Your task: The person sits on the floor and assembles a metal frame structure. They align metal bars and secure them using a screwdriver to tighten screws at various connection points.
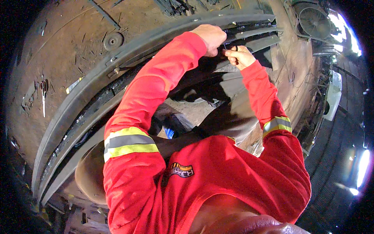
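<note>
A long grey curved panel (117, 74), like a car bumper or trim with slats, lies across a dirty workbench (70, 35). My left hand (211, 37) is closed on the panel's upper edge near its far end. Just to its right, my right hand (238, 56) pinches a small black part (235, 48), perhaps a clip or tie, against the slats. Both arms wear red sleeves with reflective bands. What exactly the left fingers grip is hidden under the hand.
Scissors (44, 93) lie on the bench at the left. A round disc (113, 40) sits on the bench above the panel. A fan (313, 21) stands at the top right, and a white part (334, 95) hangs at the right.
</note>
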The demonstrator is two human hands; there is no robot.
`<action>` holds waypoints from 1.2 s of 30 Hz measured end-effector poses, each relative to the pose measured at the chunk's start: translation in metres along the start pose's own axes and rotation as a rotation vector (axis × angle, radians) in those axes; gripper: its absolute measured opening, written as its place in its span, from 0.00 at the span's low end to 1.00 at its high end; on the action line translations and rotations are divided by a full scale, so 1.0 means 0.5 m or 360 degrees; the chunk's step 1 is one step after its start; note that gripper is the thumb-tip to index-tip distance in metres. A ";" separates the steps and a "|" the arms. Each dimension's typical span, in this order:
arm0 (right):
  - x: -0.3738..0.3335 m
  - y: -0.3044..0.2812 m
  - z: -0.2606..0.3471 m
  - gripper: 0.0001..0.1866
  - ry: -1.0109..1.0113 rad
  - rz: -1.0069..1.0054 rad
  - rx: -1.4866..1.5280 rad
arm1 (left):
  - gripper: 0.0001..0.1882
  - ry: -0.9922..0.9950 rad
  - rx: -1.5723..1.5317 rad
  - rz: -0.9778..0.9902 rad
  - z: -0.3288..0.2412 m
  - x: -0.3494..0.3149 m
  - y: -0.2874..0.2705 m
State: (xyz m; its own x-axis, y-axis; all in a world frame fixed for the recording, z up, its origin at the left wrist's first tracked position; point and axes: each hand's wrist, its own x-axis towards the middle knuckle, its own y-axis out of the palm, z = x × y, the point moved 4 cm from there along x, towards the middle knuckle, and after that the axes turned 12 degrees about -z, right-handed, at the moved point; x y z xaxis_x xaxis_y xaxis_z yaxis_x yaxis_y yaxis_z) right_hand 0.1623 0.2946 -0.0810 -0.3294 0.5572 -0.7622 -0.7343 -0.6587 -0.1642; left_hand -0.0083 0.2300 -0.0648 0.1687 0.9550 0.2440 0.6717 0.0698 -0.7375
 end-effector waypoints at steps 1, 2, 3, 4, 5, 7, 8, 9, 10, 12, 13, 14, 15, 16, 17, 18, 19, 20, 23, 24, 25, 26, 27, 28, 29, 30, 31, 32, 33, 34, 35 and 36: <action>0.010 -0.005 -0.013 0.03 0.0038 -0.0049 0.0131 | 0.12 0.0024 0.0006 -0.0030 0.005 0.000 0.004; 0.007 -0.005 -0.024 0.03 0.0018 -0.0166 0.0268 | 0.12 0.0052 0.0010 -0.0057 0.008 -0.001 0.008; -0.007 0.017 -0.030 0.03 -0.0006 -0.0283 0.0407 | 0.13 0.0037 0.0006 -0.0018 0.007 -0.004 0.010; -0.018 0.036 -0.028 0.04 -0.0045 -0.0398 0.0544 | 0.14 0.0025 0.0014 0.0009 0.008 -0.005 0.003; -0.027 0.046 -0.031 0.05 -0.0112 -0.0477 0.0615 | 0.14 0.0015 0.0021 0.0037 0.008 -0.003 -0.003; -0.048 0.081 -0.032 0.08 -0.0276 -0.0667 0.0678 | 0.16 0.0031 0.0053 0.0004 0.019 -0.003 0.007; -0.051 0.094 -0.037 0.09 -0.0368 -0.0792 0.0686 | 0.17 0.0036 0.0068 -0.0011 0.026 -0.001 0.015; -0.050 0.101 -0.040 0.10 -0.0445 -0.0883 0.0642 | 0.18 0.0005 0.0090 0.0050 0.025 0.002 0.018; -0.046 0.106 -0.041 0.11 -0.0521 -0.0971 0.0596 | 0.17 0.0022 0.0093 0.0033 0.023 0.002 0.017; -0.045 0.104 -0.042 0.12 -0.0737 -0.1167 0.0377 | 0.17 0.0054 0.0090 -0.0013 0.020 0.001 0.008; -0.046 0.100 -0.044 0.12 -0.0875 -0.1273 0.0200 | 0.17 0.0049 0.0079 0.0000 0.016 0.001 0.004; -0.048 0.097 -0.048 0.13 -0.1011 -0.1374 0.0019 | 0.17 0.0042 0.0068 0.0011 0.011 0.000 0.000; -0.045 0.093 -0.062 0.13 -0.1032 -0.1502 -0.0109 | 0.17 0.0035 0.0063 0.0028 0.009 0.000 -0.002; -0.040 0.090 -0.065 0.13 -0.1303 -0.1720 -0.0542 | 0.17 0.0046 0.0062 0.0014 0.009 0.000 -0.001; -0.030 0.077 -0.077 0.12 -0.1276 -0.1761 -0.0608 | 0.17 0.0057 0.0060 -0.0002 0.009 0.003 0.002; -0.034 0.084 -0.067 0.12 -0.1245 -0.1789 -0.0668 | 0.17 0.0058 0.0062 -0.0009 0.013 0.001 0.006; -0.044 0.093 -0.057 0.12 -0.1297 -0.1769 -0.0725 | 0.17 0.0042 0.0054 -0.0011 0.012 -0.001 0.005; -0.055 0.101 -0.045 0.11 -0.1348 -0.1748 -0.0781 | 0.17 0.0027 0.0059 -0.0001 0.014 -0.004 0.003; -0.054 0.086 -0.041 0.11 -0.1416 -0.1573 -0.0693 | 0.17 0.0020 0.0047 0.0000 0.011 -0.005 -0.003; -0.052 0.076 -0.041 0.11 -0.1419 -0.1497 -0.0617 | 0.17 0.0031 0.0041 -0.0005 0.011 -0.003 0.001; -0.070 0.078 -0.015 0.12 -0.1221 -0.1351 -0.0685 | 0.17 0.0042 0.0033 -0.0010 0.012 -0.001 0.005; -0.034 0.043 -0.052 0.09 -0.1138 -0.1253 -0.0335 | 0.16 0.0063 0.0023 -0.0019 0.011 0.003 0.009; -0.043 0.050 -0.033 0.07 -0.0798 -0.0962 -0.0042 | 0.16 0.0061 0.0030 -0.0026 0.017 0.001 0.012; -0.060 0.061 -0.018 0.04 -0.0448 -0.0682 0.0242 | 0.16 0.0077 0.0030 -0.0027 0.016 0.002 0.014; -0.041 0.056 -0.029 0.02 -0.0346 -0.0565 0.0495 | 0.15 0.0064 0.0032 -0.0026 0.019 0.001 0.017; -0.026 0.047 -0.035 0.02 -0.0163 -0.0345 0.0617 | 0.15 0.0061 0.0030 -0.0027 0.015 0.001 0.013; -0.015 0.033 -0.036 0.03 0.0019 -0.0127 0.0735 | 0.15 0.0062 0.0025 -0.0030 0.013 0.002 0.010; -0.010 0.023 -0.039 0.03 0.0200 0.0093 0.0853 | 0.15 0.0050 0.0013 -0.0010 0.011 0.003 0.012; -0.008 0.027 -0.029 0.03 0.0310 0.0332 0.0866 | 0.15 0.0017 0.0018 -0.0002 0.015 -0.002 0.007; -0.009 0.032 -0.027 0.03 0.0201 0.0050 0.0863 | 0.14 -0.0003 0.0025 0.0022 0.015 -0.003 0.002; -0.014 0.051 -0.031 0.03 0.0093 -0.0230 0.0857 | 0.14 -0.0002 0.0035 0.0028 0.014 -0.005 -0.004; -0.029 0.066 -0.026 0.03 -0.0024 -0.0511 0.0834 | 0.15 0.0014 0.0021 -0.0006 0.015 -0.008 -0.008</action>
State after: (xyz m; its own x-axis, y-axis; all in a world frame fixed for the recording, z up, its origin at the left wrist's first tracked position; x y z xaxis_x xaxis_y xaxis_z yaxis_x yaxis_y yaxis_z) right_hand 0.1508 0.2581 -0.0836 -0.0490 0.6961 -0.7163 -0.9911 -0.1229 -0.0515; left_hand -0.0172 0.2282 -0.0674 0.1725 0.9522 0.2522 0.6628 0.0772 -0.7448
